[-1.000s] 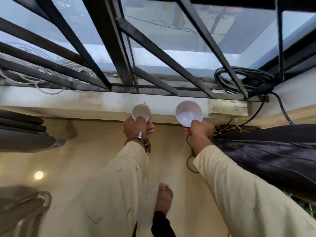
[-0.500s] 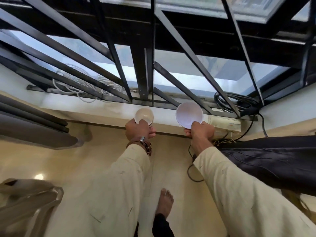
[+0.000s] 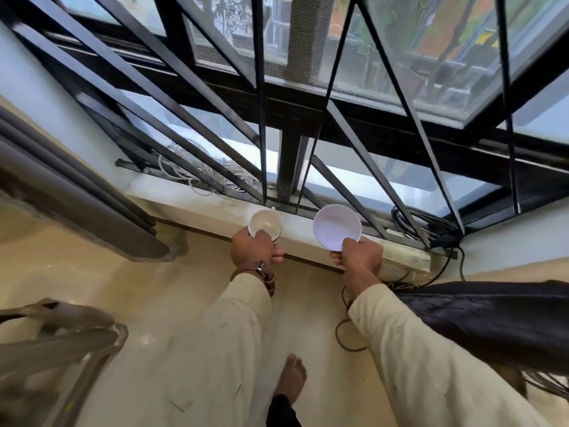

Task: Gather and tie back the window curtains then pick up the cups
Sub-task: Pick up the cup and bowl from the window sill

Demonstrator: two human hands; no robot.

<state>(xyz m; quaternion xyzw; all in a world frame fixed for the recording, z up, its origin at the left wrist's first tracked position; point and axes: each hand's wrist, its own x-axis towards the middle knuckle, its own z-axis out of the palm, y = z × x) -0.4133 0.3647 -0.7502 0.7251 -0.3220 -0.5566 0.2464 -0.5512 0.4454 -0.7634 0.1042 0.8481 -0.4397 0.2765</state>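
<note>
Since both look light but breakable, the left hand pinches the small cup at its rim, mid-frame, and the right hand the big cup.

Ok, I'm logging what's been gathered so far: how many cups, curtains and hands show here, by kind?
Cups: 2, the small cup in the left hand, the wide cup in the right hand.
Curtains: 2, the grey curtain, the dark curtain.
Hands: 2.
Total: 6.
</note>
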